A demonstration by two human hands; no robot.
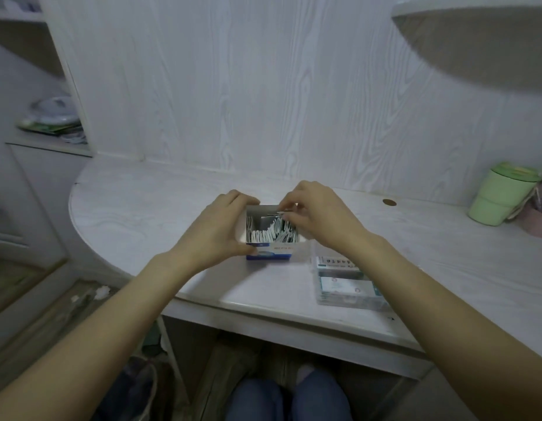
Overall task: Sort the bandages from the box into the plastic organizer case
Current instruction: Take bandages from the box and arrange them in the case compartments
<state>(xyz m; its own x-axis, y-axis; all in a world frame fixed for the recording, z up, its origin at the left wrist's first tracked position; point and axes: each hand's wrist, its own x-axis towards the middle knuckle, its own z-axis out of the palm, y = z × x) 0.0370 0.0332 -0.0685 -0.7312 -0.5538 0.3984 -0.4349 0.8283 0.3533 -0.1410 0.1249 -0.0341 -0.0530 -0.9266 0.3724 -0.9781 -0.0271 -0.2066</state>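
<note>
A small blue-and-white box (271, 253) stands open on the white desk, packed with several wrapped bandages (268, 232) standing on edge. My left hand (216, 230) grips the box's left side, fingers over the far rim and thumb at the near corner. My right hand (318, 212) reaches into the box from the right, its fingertips pinching bandages at the far right corner. A clear plastic organizer case (348, 294) lies on the desk to the right of the box, partly under my right forearm, with bandages lying flat inside.
A green cup (497, 194) stands at the desk's far right beside a pink item (537, 220). A shelf (50, 144) on the left holds packets. The desk's curved edge (90, 247) runs left of the box. My knees show under the desk.
</note>
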